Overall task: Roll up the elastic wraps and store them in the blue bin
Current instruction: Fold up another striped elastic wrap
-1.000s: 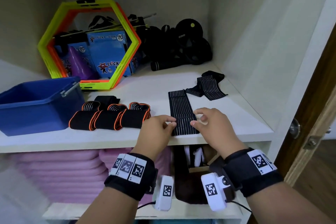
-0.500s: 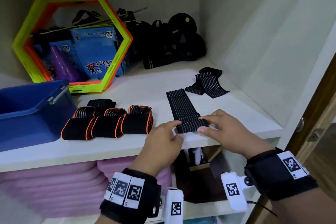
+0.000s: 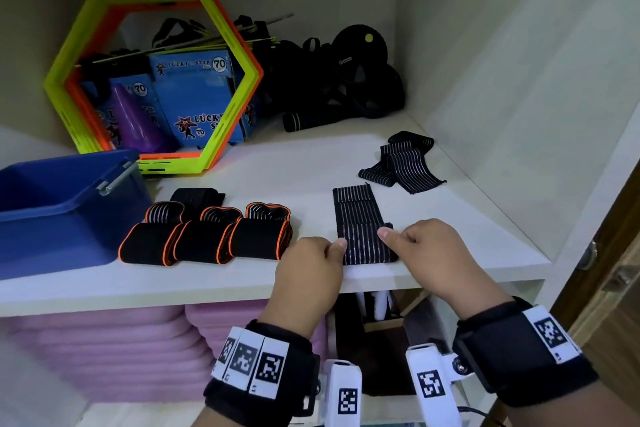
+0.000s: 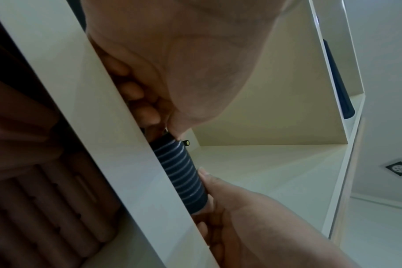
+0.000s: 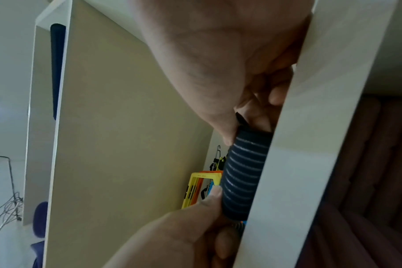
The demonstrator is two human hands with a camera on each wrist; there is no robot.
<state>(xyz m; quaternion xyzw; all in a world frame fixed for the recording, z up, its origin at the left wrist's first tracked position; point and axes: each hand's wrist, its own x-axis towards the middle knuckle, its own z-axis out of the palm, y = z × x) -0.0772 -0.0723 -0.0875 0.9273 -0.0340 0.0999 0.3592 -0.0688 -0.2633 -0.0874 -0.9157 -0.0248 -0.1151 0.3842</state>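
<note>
A black elastic wrap with white stripes (image 3: 356,215) lies flat on the white shelf (image 3: 311,166), running away from me. Its near end is wound into a short roll (image 3: 369,248) at the shelf's front edge. My left hand (image 3: 311,262) pinches the roll's left end and my right hand (image 3: 424,246) pinches its right end. The left wrist view shows the roll (image 4: 181,174) between both thumbs, and so does the right wrist view (image 5: 243,177). The blue bin (image 3: 52,215) stands at the shelf's left, open on top.
Three rolled black wraps with orange edges (image 3: 204,239) lie between the bin and my hands. A second striped wrap (image 3: 401,163) lies loose at the back right. Green and orange hexagon frames (image 3: 152,80), blue boxes and black gear fill the back. Pink mats (image 3: 104,350) are stacked below.
The near end of the striped wrap went from flat to a roll, which has grown thicker. Both hands stayed at its ends near the shelf edge.
</note>
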